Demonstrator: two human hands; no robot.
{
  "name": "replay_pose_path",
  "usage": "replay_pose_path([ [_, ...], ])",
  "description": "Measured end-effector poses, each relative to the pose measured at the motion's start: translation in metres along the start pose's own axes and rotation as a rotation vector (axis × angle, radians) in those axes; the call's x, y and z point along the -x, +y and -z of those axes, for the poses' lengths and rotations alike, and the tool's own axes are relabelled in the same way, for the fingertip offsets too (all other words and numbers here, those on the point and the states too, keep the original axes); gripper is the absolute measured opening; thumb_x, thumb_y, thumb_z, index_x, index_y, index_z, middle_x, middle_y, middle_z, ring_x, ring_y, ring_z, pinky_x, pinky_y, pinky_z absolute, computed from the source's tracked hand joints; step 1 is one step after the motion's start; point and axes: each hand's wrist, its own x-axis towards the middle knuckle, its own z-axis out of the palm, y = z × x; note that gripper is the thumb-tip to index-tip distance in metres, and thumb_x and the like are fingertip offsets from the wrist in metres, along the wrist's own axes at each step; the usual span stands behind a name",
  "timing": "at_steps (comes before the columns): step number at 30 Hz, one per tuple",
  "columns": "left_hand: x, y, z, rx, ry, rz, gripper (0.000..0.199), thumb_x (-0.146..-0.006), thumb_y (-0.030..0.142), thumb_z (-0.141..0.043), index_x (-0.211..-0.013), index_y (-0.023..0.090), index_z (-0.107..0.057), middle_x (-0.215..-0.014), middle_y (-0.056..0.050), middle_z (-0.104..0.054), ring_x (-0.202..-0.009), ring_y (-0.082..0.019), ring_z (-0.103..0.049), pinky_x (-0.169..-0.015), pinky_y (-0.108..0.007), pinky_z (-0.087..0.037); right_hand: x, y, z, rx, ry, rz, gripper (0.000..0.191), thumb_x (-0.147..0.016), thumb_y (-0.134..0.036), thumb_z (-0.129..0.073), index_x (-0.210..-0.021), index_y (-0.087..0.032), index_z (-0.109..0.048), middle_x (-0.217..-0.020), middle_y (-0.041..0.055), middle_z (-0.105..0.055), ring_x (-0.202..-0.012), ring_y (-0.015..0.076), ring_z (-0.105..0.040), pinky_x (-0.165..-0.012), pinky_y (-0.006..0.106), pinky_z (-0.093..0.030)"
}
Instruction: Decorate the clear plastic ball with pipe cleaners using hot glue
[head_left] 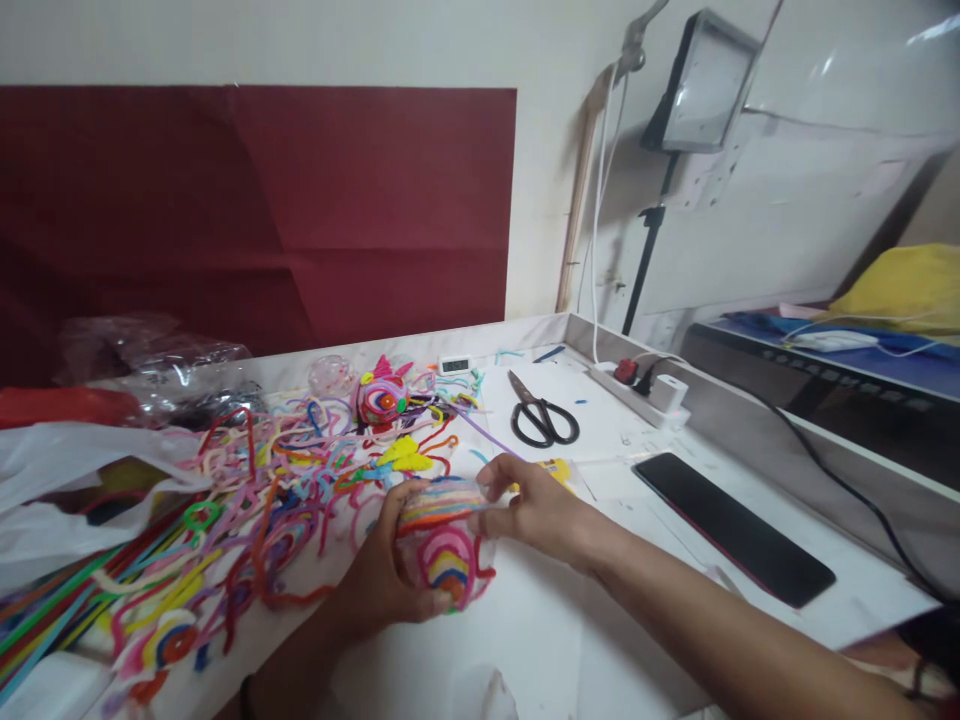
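A round ball covered in coloured pipe cleaners point(442, 505) is held above the white table near its front. My left hand point(394, 570) wraps its left side, thumb along the bottom and fingers behind. My right hand point(529, 510) is at its upper right, thumb and forefinger bent close against the striped top; whether a strand is between them is too blurred to tell. Pink, yellow and blue curves ring an orange centre on the ball's front. Behind it stands a similar decorated ball point(384, 395) with pink spikes on top.
Loose pipe cleaners point(292, 480) pile up on the left beside white plastic bags point(67, 490). Black-handled scissors point(544, 415) lie behind the hands. To the right are a black phone-like slab point(735, 525) and a power strip point(637, 395). A small digital display point(454, 365) stands at the back.
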Motion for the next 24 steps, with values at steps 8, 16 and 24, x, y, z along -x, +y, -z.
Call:
replay_pose_path([
  [8,0.001,0.014,0.009,-0.37,-0.031,-0.168,0.092,-0.062,0.033,-0.087,-0.14,0.032,-0.037,-0.145,-0.012,-0.049,-0.129,-0.039,-0.054,-0.096,-0.048,-0.054,-0.004,0.003,-0.002,-0.035,-0.023,-0.016,0.04,-0.061,-0.031,-0.077,-0.094,-0.023,-0.056,-0.093,0.0,-0.062,-0.072,0.0162,-0.06,-0.062,0.029,-0.044],
  [16,-0.003,0.012,0.02,-0.872,-0.132,-0.519,0.077,-0.078,0.036,-0.074,-0.143,0.041,-0.034,-0.151,-0.009,-0.031,-0.14,-0.041,-0.038,-0.109,-0.06,-0.04,-0.002,-0.005,-0.006,-0.027,-0.017,-0.042,0.038,-0.061,-0.027,-0.076,-0.092,-0.023,-0.055,-0.082,-0.0009,-0.062,-0.07,0.0178,-0.061,-0.061,0.029,-0.042],
  [24,-0.003,0.014,0.025,-0.905,-0.217,-0.53,0.049,-0.09,0.044,-0.06,-0.136,0.042,-0.044,-0.152,-0.005,-0.019,-0.139,-0.036,-0.039,-0.108,-0.051,-0.044,-0.002,-0.012,-0.006,-0.035,-0.012,-0.06,0.038,-0.062,-0.024,-0.077,-0.092,-0.023,-0.054,-0.085,-0.0014,-0.063,-0.068,0.0161,-0.06,-0.059,0.029,-0.04],
])
